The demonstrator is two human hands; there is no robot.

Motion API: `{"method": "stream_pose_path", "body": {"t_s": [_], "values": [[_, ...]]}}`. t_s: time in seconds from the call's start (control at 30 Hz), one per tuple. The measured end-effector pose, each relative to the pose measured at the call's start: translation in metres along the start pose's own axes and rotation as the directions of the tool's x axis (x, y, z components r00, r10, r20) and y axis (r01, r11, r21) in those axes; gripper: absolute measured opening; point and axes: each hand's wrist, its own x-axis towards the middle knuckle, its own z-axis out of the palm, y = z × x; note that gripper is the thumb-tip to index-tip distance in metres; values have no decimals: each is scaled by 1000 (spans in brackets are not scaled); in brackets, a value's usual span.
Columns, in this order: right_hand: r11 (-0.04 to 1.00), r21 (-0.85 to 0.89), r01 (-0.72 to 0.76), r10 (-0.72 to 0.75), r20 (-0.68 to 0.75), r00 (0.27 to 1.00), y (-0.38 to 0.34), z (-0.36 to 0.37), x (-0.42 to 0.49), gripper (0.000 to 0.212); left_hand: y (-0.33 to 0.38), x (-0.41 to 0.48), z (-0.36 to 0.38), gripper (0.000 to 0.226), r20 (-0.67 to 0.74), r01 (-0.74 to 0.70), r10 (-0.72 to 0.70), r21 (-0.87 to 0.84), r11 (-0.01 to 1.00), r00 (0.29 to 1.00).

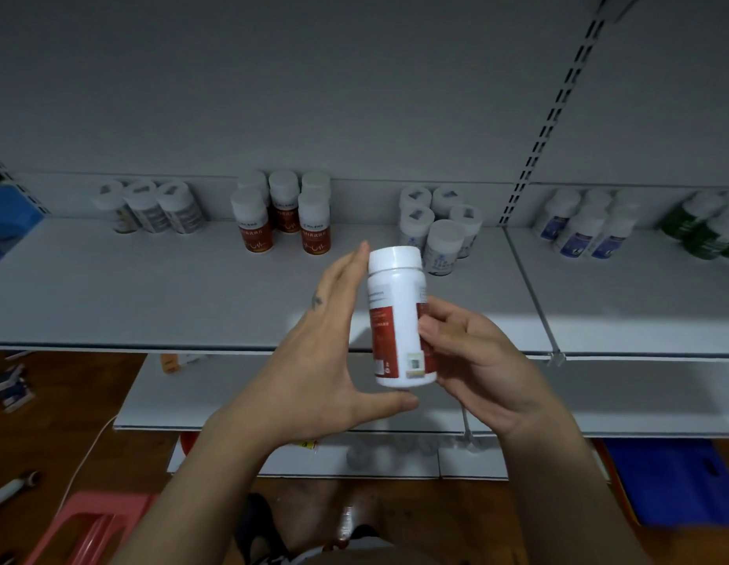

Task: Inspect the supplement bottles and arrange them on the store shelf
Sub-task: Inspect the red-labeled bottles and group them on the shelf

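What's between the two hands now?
A red-label supplement bottle, cap up: left hand flat against it, right hand gripping it. Head view.

White shelf (110,287) bears grouped bottles (285,214) — seemingly five clusters.

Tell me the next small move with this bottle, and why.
Probably carry the held bottle forward to the red-labelled bottles on the shelf: its label is red like theirs, the right hand grips it and the left hand supports it.
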Motion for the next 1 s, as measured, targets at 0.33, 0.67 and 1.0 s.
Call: {"method": "stream_pose_path", "body": {"t_s": [0.33,0.67,1.0], "values": [[963,-264,52,-83,-109,991,7,7,1,40,0,-1,7,133,-32,-13,13,8,1000,999],[981,-178,78,-96,-96,991,0,1,-1,47,2,-5,5,104,-31,76,-80,-103,992,996],[954,-278,110,-161,-170,972,7,6,4,66,6,-1,8,88,-74,188,-219,-303,934,973]]}}
